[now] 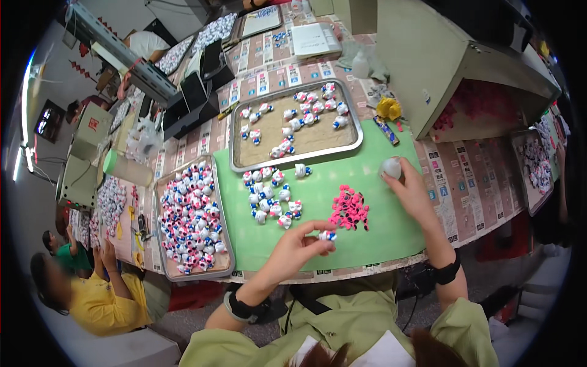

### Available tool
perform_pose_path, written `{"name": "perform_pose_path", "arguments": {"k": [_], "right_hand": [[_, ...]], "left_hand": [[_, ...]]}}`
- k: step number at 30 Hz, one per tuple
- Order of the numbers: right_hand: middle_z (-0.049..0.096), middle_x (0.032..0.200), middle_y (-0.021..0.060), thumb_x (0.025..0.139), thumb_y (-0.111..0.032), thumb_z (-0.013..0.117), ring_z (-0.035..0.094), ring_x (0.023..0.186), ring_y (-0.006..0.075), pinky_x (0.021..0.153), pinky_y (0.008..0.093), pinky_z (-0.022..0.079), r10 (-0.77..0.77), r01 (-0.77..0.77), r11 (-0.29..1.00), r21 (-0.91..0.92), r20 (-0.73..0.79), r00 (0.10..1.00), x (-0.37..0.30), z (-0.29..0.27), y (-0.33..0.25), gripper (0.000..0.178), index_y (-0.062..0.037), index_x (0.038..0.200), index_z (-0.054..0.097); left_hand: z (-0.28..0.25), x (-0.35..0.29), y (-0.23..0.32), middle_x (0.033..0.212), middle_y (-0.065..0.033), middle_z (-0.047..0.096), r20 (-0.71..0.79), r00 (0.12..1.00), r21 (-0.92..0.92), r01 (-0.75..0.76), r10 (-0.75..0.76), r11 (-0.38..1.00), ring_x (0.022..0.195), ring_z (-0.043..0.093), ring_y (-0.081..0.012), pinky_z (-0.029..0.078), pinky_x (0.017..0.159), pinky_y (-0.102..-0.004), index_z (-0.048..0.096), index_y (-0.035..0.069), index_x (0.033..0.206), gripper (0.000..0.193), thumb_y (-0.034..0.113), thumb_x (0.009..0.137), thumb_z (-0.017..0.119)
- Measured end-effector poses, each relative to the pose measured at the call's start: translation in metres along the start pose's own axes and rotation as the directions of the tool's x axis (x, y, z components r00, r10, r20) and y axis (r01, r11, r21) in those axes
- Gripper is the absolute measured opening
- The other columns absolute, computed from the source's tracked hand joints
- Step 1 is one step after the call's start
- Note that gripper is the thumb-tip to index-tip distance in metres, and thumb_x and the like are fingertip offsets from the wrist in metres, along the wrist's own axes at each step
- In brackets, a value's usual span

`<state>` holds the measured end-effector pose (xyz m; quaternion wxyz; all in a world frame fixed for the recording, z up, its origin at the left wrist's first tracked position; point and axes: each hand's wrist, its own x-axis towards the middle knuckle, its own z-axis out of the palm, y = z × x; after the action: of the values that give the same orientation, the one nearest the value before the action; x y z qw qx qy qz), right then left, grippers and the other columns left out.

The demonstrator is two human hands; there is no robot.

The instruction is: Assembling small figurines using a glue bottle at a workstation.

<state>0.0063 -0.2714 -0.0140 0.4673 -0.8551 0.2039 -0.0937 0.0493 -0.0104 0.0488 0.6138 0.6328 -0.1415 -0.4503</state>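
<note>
My left hand (292, 249) pinches a small white-and-blue figurine (328, 235) between thumb and fingertips, just above the green mat (388, 238). In my right hand (411, 188) is a small white bottle (390, 168), gripped near the mat's right side. Between the two hands lies a heap of small pink pieces (348, 209), some with dark spots. Several white-and-blue figurines (264, 197) stand or lie loosely left of that heap. Beyond them is a metal tray (293, 165) with a brown lining, holding more figurines set apart.
At left, a second metal tray (232, 251) is heaped with pink, white and blue figurines. A beige box-like hood (422, 79) stands at the right, near a yellow object (389, 109). Black boxes (191, 104) stand behind the left tray. A person in yellow (107, 303) sits at left.
</note>
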Motion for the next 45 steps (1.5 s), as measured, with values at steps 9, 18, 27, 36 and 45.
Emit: {"name": "perform_pose_path", "arguments": {"k": [9,18,27,36,45], "right_hand": [[0.054,0.098,0.0114,0.077,-0.007,0.055,0.056,0.086,0.0204,0.075,0.0304,0.046,0.069,-0.234,0.522,0.820,0.233,0.970,-0.067,0.017,-0.066,0.043,0.0052,0.115,0.040],[0.052,0.093,0.0076,0.068,-0.001,0.062,0.052,0.077,0.0106,0.067,0.0216,0.042,0.055,-0.082,0.759,0.646,0.063,0.997,-0.111,0.052,-0.078,0.032,-0.0004,0.096,0.046],[0.050,0.086,0.0093,0.061,-0.008,0.073,0.049,0.077,0.0154,0.068,0.0260,0.041,-0.252,0.320,0.818,0.477,-0.202,0.946,-0.118,0.054,-0.090,0.041,-0.0027,0.092,0.046],[0.051,0.083,0.0070,0.057,-0.014,0.078,0.049,0.069,0.0164,0.059,0.0268,0.040,-0.453,0.493,0.818,0.298,-0.195,0.870,-0.124,0.051,-0.084,0.048,-0.0032,0.094,0.048],[0.052,0.082,0.0064,0.056,-0.013,0.079,0.049,0.065,0.0161,0.057,0.0269,0.039,-0.461,0.492,0.828,0.268,-0.172,0.870,-0.123,0.050,-0.082,0.048,-0.0036,0.093,0.049]], "left_hand": [[-0.013,-0.018,-0.050,0.103,-0.0096,0.051,-0.154,0.988,-0.653,-0.115,0.018,0.749,0.090,0.053,-0.0153,0.043,0.079,-0.0251,0.040,0.000,0.114,0.037,0.002,0.080,0.053],[-0.007,-0.019,-0.058,0.114,-0.0099,0.047,-0.263,0.962,-0.503,-0.207,0.080,0.839,0.093,0.051,-0.0135,0.042,0.082,-0.0252,0.041,-0.002,0.115,0.039,-0.005,0.077,0.052],[-0.007,-0.025,-0.055,0.100,-0.0064,0.051,-0.275,0.954,-0.458,-0.241,0.121,0.855,0.091,0.051,-0.0106,0.043,0.080,-0.0233,0.039,-0.002,0.116,0.042,-0.005,0.077,0.053],[-0.001,-0.025,-0.055,0.100,-0.0058,0.051,-0.258,0.956,-0.485,-0.251,0.138,0.837,0.091,0.051,-0.0097,0.043,0.079,-0.0227,0.040,-0.002,0.113,0.037,-0.004,0.078,0.053],[0.000,-0.026,-0.050,0.101,-0.0054,0.052,-0.246,0.963,-0.498,-0.222,0.108,0.838,0.091,0.051,-0.0093,0.043,0.078,-0.0213,0.042,-0.002,0.112,0.038,-0.005,0.076,0.054]]}}
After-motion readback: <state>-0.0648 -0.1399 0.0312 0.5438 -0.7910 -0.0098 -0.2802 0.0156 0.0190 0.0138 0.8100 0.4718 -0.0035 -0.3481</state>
